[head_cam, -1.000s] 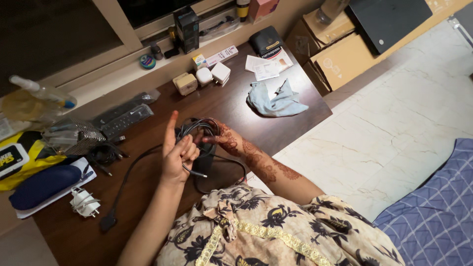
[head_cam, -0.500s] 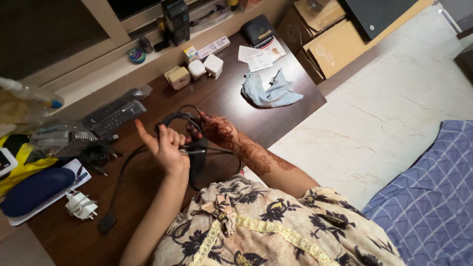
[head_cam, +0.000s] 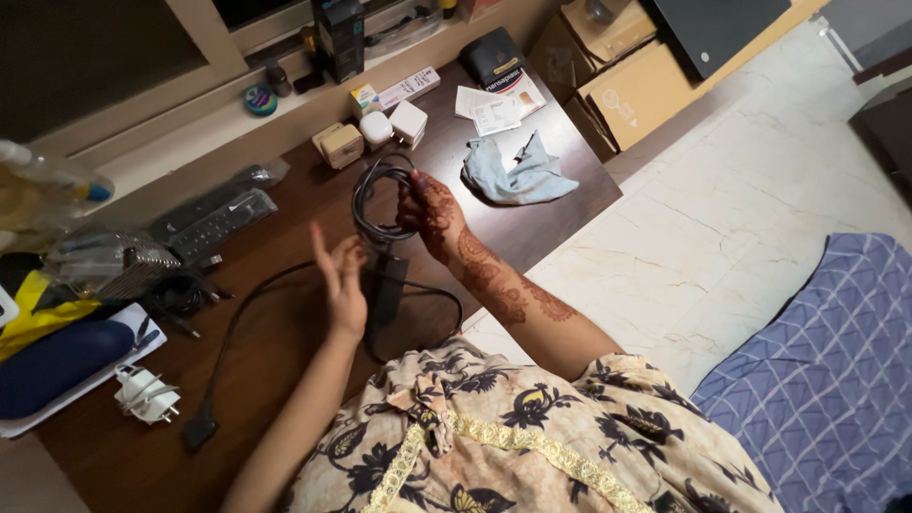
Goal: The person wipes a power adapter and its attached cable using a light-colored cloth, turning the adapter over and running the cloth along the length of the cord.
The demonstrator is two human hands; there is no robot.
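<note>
Two hands are up over the dark wood desk (head_cam: 285, 342). The right hand (head_cam: 429, 211) has brown painted patterns on it, and its arm reaches out from the flowery sleeve. Its fingers are curled tight around a black cable (head_cam: 378, 201) wound into a loop, and it holds the loop up off the desk. The rest of the cable hangs down past a black power box (head_cam: 385, 290), runs along the desk and ends in a black plug (head_cam: 199, 432) near the front edge. The left hand (head_cam: 342, 282) is lifted beside the loop with its fingers spread out and its palm open; it holds nothing. A crumpled blue cloth (head_cam: 518, 176) lies on the desk just past the right hand. Cardboard boxes (head_cam: 627, 90) stand on the floor by the desk end; a black flat thing lies on top of them, and I cannot tell what is inside.
</note>
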